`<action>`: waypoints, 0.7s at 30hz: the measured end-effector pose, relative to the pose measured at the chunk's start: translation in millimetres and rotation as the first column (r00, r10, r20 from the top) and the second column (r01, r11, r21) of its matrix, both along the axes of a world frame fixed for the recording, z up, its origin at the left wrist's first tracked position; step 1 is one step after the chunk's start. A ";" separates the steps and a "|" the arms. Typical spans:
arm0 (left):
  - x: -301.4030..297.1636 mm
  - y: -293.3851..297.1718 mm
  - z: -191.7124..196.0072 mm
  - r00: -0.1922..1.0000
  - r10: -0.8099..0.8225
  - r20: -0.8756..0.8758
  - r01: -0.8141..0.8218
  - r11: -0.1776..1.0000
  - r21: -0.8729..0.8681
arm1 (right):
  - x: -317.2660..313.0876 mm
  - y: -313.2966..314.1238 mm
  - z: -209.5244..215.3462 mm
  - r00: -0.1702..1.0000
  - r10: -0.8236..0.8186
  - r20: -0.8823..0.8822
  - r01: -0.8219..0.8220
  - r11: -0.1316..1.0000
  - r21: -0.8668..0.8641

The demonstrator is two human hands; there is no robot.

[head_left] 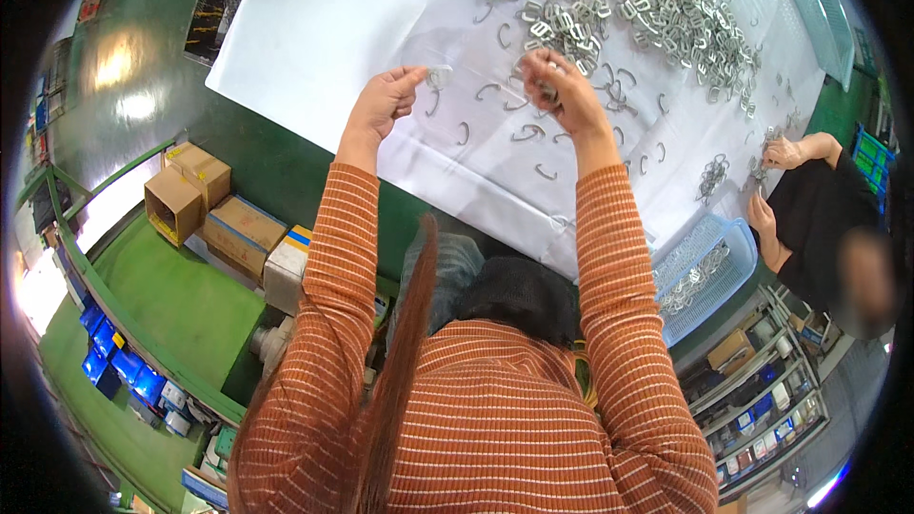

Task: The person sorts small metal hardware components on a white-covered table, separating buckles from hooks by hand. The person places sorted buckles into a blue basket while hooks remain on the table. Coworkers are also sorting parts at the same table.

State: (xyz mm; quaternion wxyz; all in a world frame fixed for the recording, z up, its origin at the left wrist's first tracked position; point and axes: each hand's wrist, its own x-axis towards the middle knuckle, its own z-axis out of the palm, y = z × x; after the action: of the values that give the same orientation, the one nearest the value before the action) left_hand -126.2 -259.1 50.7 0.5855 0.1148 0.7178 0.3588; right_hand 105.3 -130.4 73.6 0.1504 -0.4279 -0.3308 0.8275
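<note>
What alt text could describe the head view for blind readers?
A person's left hand pinches a small pale piece over a white table; the blurred right hand is near heaped silvery pieces. At right, a co-worker's hands are near a blue basket.

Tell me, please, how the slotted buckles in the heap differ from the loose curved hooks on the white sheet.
Shape: the slotted buckles are closed frames; the curved hooks are open bent pieces.
Arrangement: the slotted buckles are piled densely, while the curved hooks lie mostly scattered.
Both look grey and metallic and lie on the white sheet.
</note>
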 end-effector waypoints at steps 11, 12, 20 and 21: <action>23.5 95.9 12.3 0.736 -0.241 -0.633 0.350 0.935 0.050 | -72.5 103.1 -45.3 0.598 -0.163 0.785 -0.639 0.494 0.589; 27.8 109.9 12.7 0.713 -0.207 -0.669 0.343 0.936 0.076 | -64.9 106.1 -47.3 0.706 -0.175 0.686 -0.528 0.516 0.675; 18.8 190.0 -38.8 0.342 -0.059 -0.938 0.332 0.941 0.062 | -0.4 98.0 16.7 0.917 -0.336 -0.213 0.337 0.941 -0.034; 10.9 192.0 -43.5 0.482 -0.130 -0.867 0.356 0.933 0.058 | -1.9 103.7 7.2 0.960 -0.254 -0.114 0.261 0.964 0.049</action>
State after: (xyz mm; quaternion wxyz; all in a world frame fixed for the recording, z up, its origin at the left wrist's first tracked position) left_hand -115.3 -67.2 7.2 0.1864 0.4433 0.8405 0.2497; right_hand 103.4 -26.7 80.7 0.2880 -0.4175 -0.2901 0.8116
